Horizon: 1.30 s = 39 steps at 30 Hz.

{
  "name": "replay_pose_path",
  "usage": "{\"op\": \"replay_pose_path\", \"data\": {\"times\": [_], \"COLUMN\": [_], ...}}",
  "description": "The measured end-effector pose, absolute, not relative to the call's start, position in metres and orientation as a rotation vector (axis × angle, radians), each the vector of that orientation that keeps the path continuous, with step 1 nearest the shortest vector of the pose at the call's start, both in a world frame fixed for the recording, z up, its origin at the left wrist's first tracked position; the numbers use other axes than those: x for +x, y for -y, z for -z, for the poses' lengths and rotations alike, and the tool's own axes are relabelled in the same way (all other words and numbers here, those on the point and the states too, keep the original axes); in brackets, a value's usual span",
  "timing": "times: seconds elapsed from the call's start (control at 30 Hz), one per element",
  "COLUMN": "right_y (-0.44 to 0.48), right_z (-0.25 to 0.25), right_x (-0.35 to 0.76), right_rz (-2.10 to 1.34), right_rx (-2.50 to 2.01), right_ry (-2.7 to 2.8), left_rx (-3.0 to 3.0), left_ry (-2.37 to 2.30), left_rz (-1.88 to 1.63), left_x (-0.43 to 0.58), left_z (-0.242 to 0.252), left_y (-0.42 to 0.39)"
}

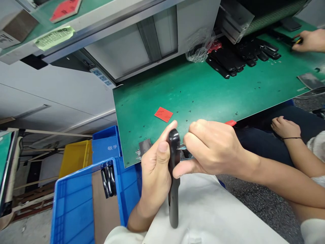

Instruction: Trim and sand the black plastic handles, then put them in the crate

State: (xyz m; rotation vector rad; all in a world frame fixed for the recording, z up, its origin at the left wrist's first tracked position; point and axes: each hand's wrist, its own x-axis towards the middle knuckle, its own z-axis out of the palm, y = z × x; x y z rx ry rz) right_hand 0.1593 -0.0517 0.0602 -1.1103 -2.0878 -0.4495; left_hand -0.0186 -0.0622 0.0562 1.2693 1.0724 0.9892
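Near edge, over my lap: left hand [154, 169] grips a black handset shell [174, 176] edge-on and upright, fingers wrapped around it. Right hand [210, 149] pinches a small blade [181, 147] against its right side, thumb pressed on the shell. Left of that, blue crate [73, 203]. On the green bench [203, 91], a red card [163, 114]. Far right, black shells stacked [241, 56], a co-worker's hand [308, 40].

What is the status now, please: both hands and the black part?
Left hand grips black part upright. Right hand pinches small blade against its edge. Red label on green mat, apart. Co-worker's hand nearby, not touching.
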Motion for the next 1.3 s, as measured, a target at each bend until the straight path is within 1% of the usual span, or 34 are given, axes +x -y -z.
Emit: {"op": "replay_pose_path", "data": {"times": [0.23,1.3], "right_y": [0.057,0.077], "right_z": [-0.054,-0.019], "right_x": [0.161,0.138], "right_rz": [0.452,0.263], "right_rx": [-1.107,-1.05], "right_ry": [2.096,2.094], "left_rx": [1.145,0.923], "left_ry": [-1.187,-1.119], "left_rz": [-0.945,-0.989], "left_x": [-0.013,-0.002], "left_z": [-0.063,-0.061], "left_y": [0.065,0.043]}}
